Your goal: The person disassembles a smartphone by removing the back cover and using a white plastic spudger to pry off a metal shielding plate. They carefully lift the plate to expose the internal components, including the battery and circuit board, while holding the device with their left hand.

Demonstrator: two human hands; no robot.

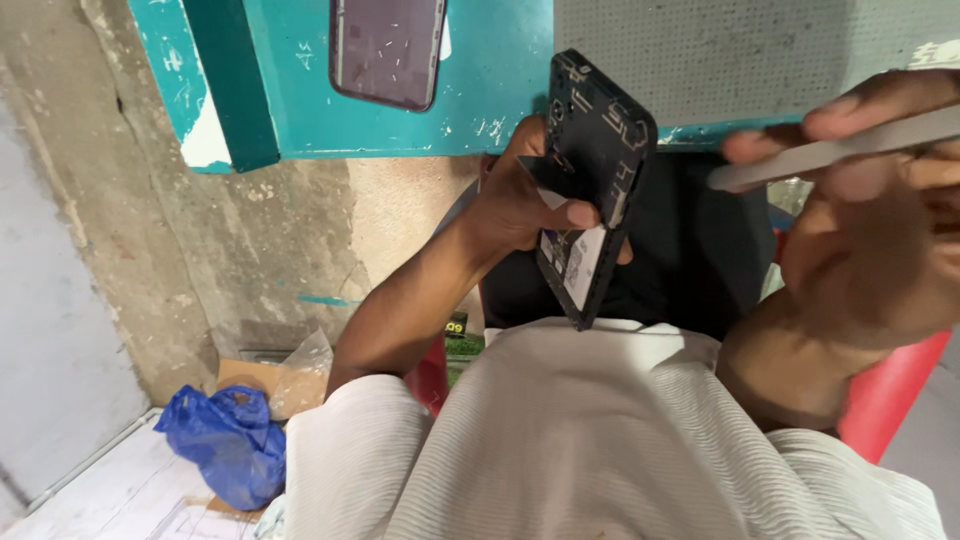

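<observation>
Opened phone held over the lap, tool close by

Left hand (520,205) clasps the phone (590,185) by its edges, tilted above the lap; right hand (870,230) pinches a grey tool (830,150). A loosened clasp could drop the phone, or the tool could scrape its exposed insides.

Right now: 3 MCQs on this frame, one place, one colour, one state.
1. Where does the second phone lie?
A. on the teal table
B. on the floor
C. in the bag

2. What colour is the bag on the floor?
A. red
B. blue
C. green

3. What state is the phone in the left hand?
A. sealed, screen lit
B. back off, insides showing
C. wrapped in plastic

Answers:
1 A, it rests flat on the teal top.
2 B, the crumpled plastic is blue.
3 B, inner parts show with no cover; the right hand holds a grey tool near it.
</observation>
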